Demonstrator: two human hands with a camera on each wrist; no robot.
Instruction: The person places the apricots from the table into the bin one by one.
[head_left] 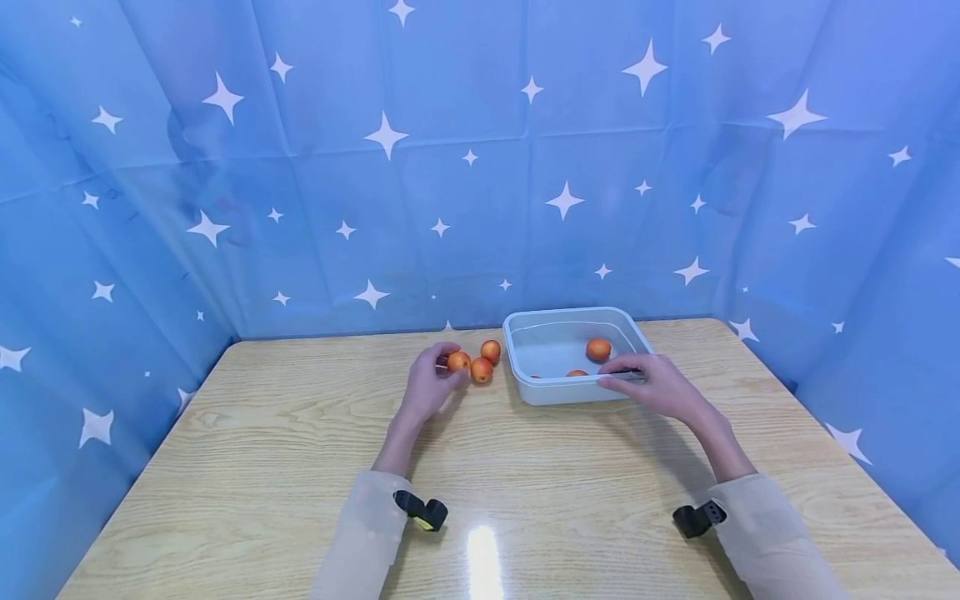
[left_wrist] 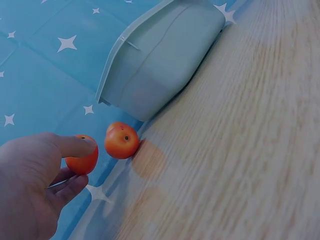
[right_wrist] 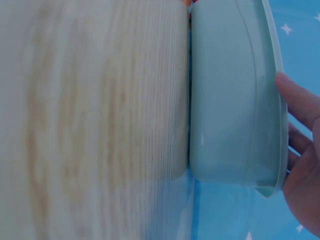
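Note:
My left hand (head_left: pixel 429 385) pinches a small round orange-red fruit (left_wrist: pixel 83 163) between thumb and fingers. Right beside it on the table, two more such fruits (head_left: pixel 482 372) lie close together; in the left wrist view one fruit (left_wrist: pixel 122 142) largely covers the other. A pale blue-green plastic box (head_left: pixel 566 393) stands to their right. At its front right, my right hand (head_left: pixel 663 388) grips the rim, thumb outside and the other fingers over the inner side. Inside the box sits one fruit (head_left: pixel 598 349) in plain sight; others peek above the front wall, mostly hidden.
The wooden table (head_left: pixel 300 467) reaches back to a blue curtain (head_left: pixel 337 192) with white stars. A black wrist device (head_left: pixel 422 509) is strapped on the left sleeve, another device (head_left: pixel 699 518) on the right one. Light glares on the table near the front.

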